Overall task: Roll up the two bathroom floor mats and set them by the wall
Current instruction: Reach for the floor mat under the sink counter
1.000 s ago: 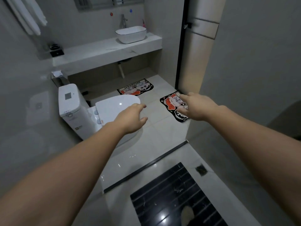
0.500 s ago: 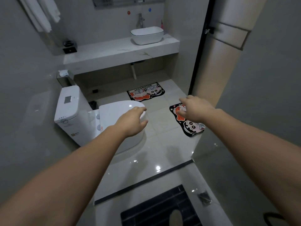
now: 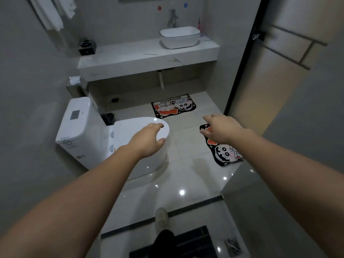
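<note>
Two black cartoon floor mats lie flat on the glossy tiles. The far mat [image 3: 173, 106], lettered BATHROOM, rests under the sink counter. The near mat [image 3: 226, 153] lies by the right wall near the doorway, partly hidden by my right hand [image 3: 221, 130], which is stretched out in the air above it with fingers apart and nothing in it. My left hand [image 3: 149, 140] hovers in front of the toilet lid, fingers loosely curved and empty.
A white toilet [image 3: 104, 135] fills the left side, with a small black bin [image 3: 108, 118] behind it. A counter [image 3: 130, 58] with a basin [image 3: 179, 37] spans the back wall. A door [image 3: 270, 71] stands at right. My shoe [image 3: 161, 218] steps over a black threshold strip.
I have walked forward into the bathroom, so both mats and the toilet appear closer. Both hands stay outstretched and empty, and my shoe has come into view.
</note>
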